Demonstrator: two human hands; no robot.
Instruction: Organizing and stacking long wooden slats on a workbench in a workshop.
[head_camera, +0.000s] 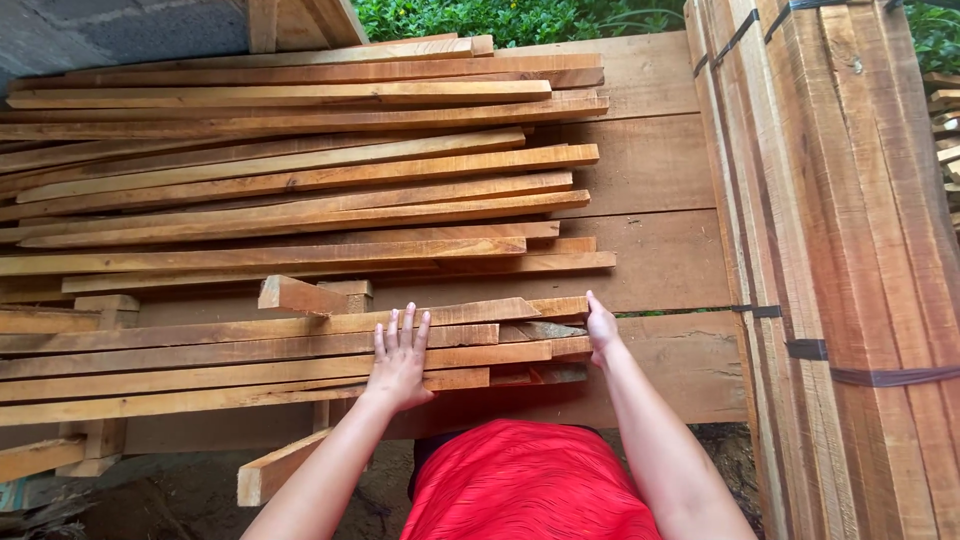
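Outdoors, even daylight. Grey block wall (110, 30) upper left; green foliage (520, 18) along the top edge. Strapped lumber bundle (850, 250) at right (dark bands). Bare dirt ground (160, 500) below.

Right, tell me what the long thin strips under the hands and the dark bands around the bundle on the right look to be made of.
Long thin strips: raw sawn wood, unfinished, showing orange-brown grain and rough edges. Dark bands: probably plastic or metal strapping, flat, dull and pulled tight around the bundle of planks; the look leaves it open.
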